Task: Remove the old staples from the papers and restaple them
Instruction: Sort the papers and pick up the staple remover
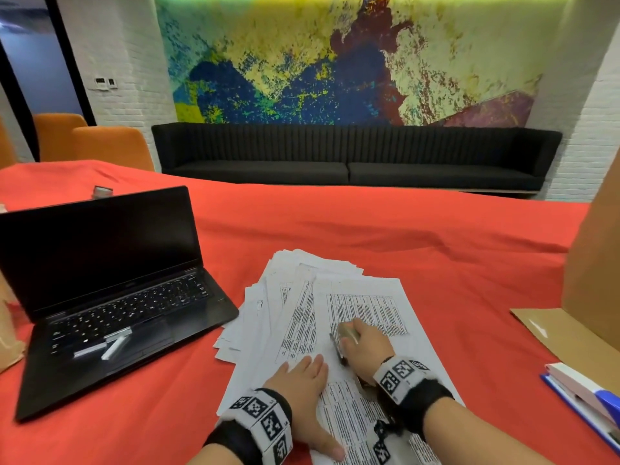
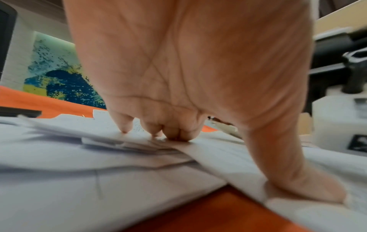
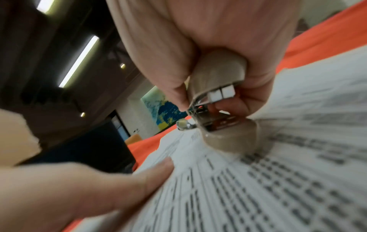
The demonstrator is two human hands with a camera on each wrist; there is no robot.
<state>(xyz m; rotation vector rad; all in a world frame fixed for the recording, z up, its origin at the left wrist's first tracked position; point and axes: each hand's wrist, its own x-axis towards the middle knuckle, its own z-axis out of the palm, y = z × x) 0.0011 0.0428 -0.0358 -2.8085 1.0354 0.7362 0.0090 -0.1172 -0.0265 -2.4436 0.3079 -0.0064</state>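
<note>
- A table under a red cloth [image 1: 419, 236] filled the near room, with a black sofa [image 1: 352, 156] and a painted wall behind it.
- An open black laptop [image 1: 110, 286] sat on the cloth to the left, screen dark, with strips of staples [image 1: 104, 347] lying on its keyboard.
- A brown cardboard box [image 1: 597, 280] stood at the right edge.
- The papers [image 1: 335, 313], printed sheets fanned in a loose pile, lay on the cloth in front of the person, just right of the laptop.
- A white and blue stapler [image 1: 583, 394] lay on the cloth at the far right, well apart from the papers.
- The left hand [image 1: 302, 394] lay flat on the near left part of the pile, fingers straight and close together, thumb spread out to the side; in the left wrist view the fingertips [image 2: 174, 135] and thumb pressed on the sheets.
- The right hand [image 1: 367, 340] was curled around a beige staple remover [image 3: 218, 97], thumb and fingers pinching its two grips.
- The remover's lower grip rested on the top sheet, near the middle of the pile; whether its metal claws had caught a staple, I could not tell.
</note>
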